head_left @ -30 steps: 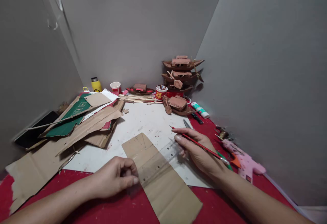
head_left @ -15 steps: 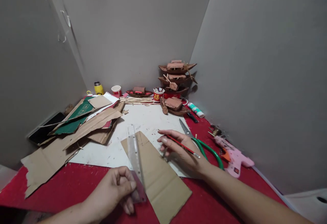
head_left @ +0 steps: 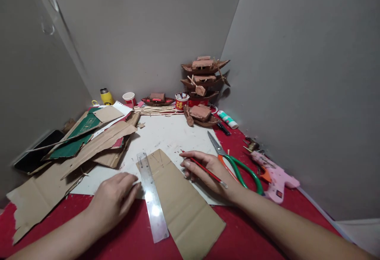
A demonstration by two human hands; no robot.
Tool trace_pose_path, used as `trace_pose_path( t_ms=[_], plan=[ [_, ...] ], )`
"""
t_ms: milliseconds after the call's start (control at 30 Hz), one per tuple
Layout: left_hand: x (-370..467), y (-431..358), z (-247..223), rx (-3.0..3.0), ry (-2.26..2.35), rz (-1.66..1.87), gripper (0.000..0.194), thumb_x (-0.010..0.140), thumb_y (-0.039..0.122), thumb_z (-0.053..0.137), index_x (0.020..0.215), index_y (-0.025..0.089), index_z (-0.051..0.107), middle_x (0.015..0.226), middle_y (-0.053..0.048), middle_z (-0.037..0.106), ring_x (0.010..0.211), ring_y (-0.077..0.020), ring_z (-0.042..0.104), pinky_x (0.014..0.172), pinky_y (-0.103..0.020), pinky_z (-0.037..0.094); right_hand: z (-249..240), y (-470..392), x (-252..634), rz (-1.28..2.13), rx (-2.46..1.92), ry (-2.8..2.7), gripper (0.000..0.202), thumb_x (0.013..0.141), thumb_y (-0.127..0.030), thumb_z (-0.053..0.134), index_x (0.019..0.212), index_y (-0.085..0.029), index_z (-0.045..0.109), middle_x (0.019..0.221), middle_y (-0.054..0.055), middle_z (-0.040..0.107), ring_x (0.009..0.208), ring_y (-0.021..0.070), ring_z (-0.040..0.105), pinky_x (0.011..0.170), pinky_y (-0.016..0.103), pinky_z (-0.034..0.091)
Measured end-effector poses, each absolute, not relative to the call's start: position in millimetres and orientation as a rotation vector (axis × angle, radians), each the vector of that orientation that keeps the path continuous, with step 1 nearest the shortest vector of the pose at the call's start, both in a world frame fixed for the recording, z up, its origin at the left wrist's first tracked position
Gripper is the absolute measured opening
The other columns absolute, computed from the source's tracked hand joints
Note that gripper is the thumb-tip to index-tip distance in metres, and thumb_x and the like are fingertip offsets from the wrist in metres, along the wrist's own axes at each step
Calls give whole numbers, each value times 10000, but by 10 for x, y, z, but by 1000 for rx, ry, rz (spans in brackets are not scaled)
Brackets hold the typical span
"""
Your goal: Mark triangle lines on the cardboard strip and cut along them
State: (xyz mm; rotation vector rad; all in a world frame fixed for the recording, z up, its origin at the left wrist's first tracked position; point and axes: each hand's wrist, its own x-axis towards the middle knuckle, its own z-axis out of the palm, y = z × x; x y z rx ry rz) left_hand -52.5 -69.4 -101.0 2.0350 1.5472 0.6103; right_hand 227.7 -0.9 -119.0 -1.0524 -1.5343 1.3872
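A red pencil (head_left: 204, 167) rests in my right hand (head_left: 210, 173), held between thumb and fingers, its point to the upper left and its eraser end by the wrist. Below that hand a long brown cardboard strip (head_left: 187, 208) lies slantwise, with faint pencil lines near its far end. A clear plastic ruler (head_left: 152, 202) lies along the strip's left edge, partly over its far corner. Just left of the ruler is my left hand (head_left: 114, 196), apart from it, fingers loosely bent and a gap between thumb and forefinger; nothing shows in it.
Green-handled scissors (head_left: 234, 163) and a pink glue gun (head_left: 277, 179) lie on the right. Torn cardboard pieces (head_left: 89, 145) are heaped at left. Model boats (head_left: 204, 68), a paper cup (head_left: 181, 102), thin sticks (head_left: 157, 111) and a yellow bottle (head_left: 106, 97) stand or lie along the back.
My left hand has let go of the ruler and moved left. The ruler now lies flat beside the cardboard strip. My right hand still holds the pencil in nearly the same place.
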Motion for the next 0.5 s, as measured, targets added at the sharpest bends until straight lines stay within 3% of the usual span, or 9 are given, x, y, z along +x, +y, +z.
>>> trace_pose_path(
  t_ms=[67,133,267,500],
  plan=[
    [-546,-525,-1019,2213,1534,587,355,945,394,517,1181,162,646,1312,-198,611,1229,-343,548,1051,-551,413,-1200,-7,2256,1368,-1064,-1535,411,852,-499,679,1087,-162,665,745,33,698,656,167,663,632,300,531],
    [-541,-385,-1063,2328,1512,510,498,932,376,559,1377,154,538,1501,-210,457,1385,-366,413,1118,-581,343,-1223,2,2237,1334,-1068,-1561,375,838,-476,687,1053,-170,678,738,20,681,661,168,656,634,298,527],
    [-527,-224,-1150,2442,1465,335,672,934,389,571,1505,97,369,1566,-239,347,1449,-367,318,1143,-579,323,-1269,28,2224,1176,-1098,-1729,293,881,-408,614,1011,-159,697,722,24,668,639,161,627,594,280,506],
    [-603,-33,-1216,2533,1367,235,824,910,498,605,1558,134,252,1591,-225,298,1465,-360,282,1141,-563,336,-1363,73,2270,1002,-1126,-1846,252,919,-312,573,1060,-170,726,786,50,742,675,178,683,635,273,546]
  ],
)
